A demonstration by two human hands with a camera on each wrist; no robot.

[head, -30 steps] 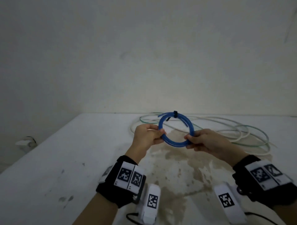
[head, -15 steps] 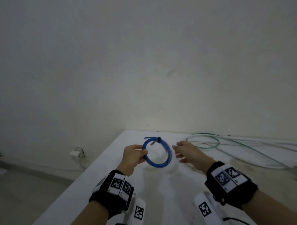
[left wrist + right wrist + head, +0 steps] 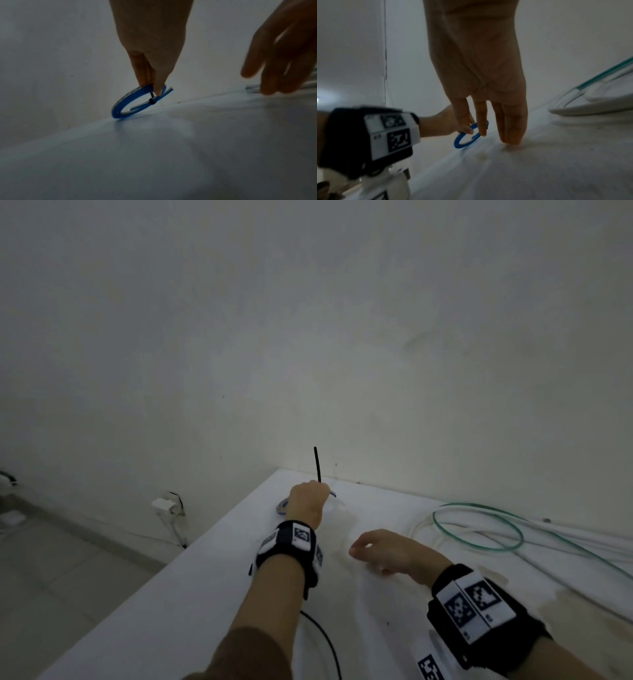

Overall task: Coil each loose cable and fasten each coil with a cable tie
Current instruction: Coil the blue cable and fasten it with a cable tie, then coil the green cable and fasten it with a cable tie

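The blue cable coil, bound by a black cable tie, stands tilted with its lower edge on the white table near the far left corner. My left hand pinches the coil's top between thumb and fingers. In the head view the left hand hides most of the coil, and the tie's tail sticks up behind it. My right hand hovers open and empty nearer me, its fingertips low over the table. A loose green cable and a white cable lie at the right.
The table's left edge drops to a tiled floor. A white wall socket with a lead sits low on the wall at the left. A thin black cord runs across the table beside my left forearm. The wall stands close behind the table.
My right hand let go of the blue coil and drew back. My left hand carried the coil to the far left corner and lowered it onto the table.
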